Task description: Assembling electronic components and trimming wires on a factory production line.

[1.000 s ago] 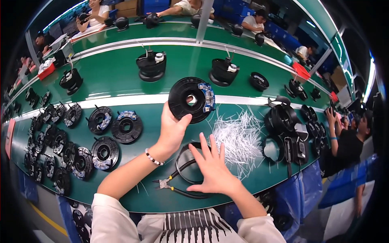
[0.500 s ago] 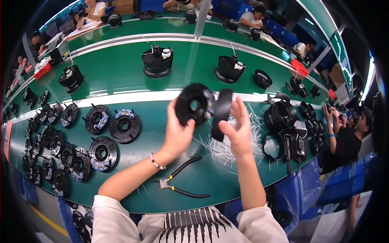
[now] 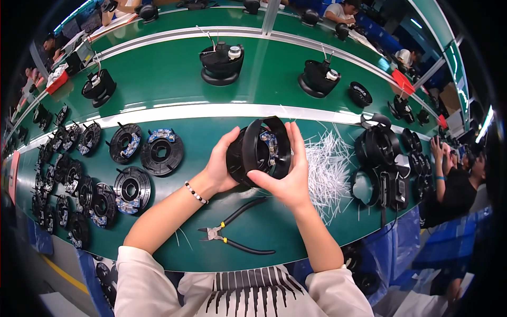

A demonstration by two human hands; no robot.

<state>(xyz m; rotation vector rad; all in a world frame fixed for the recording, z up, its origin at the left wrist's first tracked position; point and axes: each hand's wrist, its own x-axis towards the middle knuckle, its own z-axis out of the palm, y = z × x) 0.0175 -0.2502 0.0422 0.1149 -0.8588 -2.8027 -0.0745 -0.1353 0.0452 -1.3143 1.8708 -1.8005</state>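
Black round motor housing [image 3: 259, 150] held above the green bench's middle, axis tilted sideways; left hand [image 3: 222, 166] cupping its back, right hand [image 3: 288, 177] fingers curled round the front ring; cutting pliers [image 3: 237, 232] below.

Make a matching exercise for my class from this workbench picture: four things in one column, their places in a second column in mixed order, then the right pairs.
Things:
1. black ring-shaped part
2. cutting pliers
3. pile of white ties
4. beaded bracelet

Places:
A. on the left wrist
B. lying on the green table below the hands
C. held between the left hand and right hand
D. spread on the table right of the hands

Pairs: 1-C, 2-B, 3-D, 4-A
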